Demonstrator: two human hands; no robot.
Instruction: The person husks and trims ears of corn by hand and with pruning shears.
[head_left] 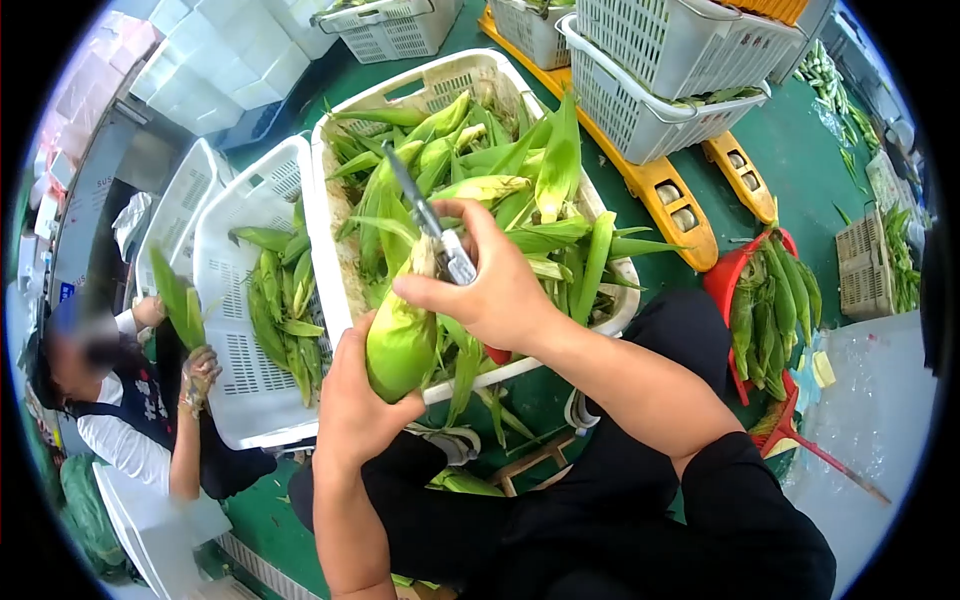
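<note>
My left hand (365, 395) is wrapped round the lower part of a green-husked ear of corn (400, 350), which it holds tilted in front of the big crate. My right hand (490, 275) grips metal-bladed shears (408, 190), their long dark blade pointing up and left; a bit of red handle shows below the palm. The right thumb lies by the corn's stalk end, close to the metal pivot. Most of the handle is hidden in the palm. Under both hands, a white crate (325, 240) is heaped with corn in husks.
A white crate (225, 390) with several ears stands at left, where a co-worker (140, 400) holds an ear. A red container (735, 370) of corn and a red dustpan (775, 425) are at right. Stacked crates (640, 120) rest on a yellow pallet jack (655, 195) behind.
</note>
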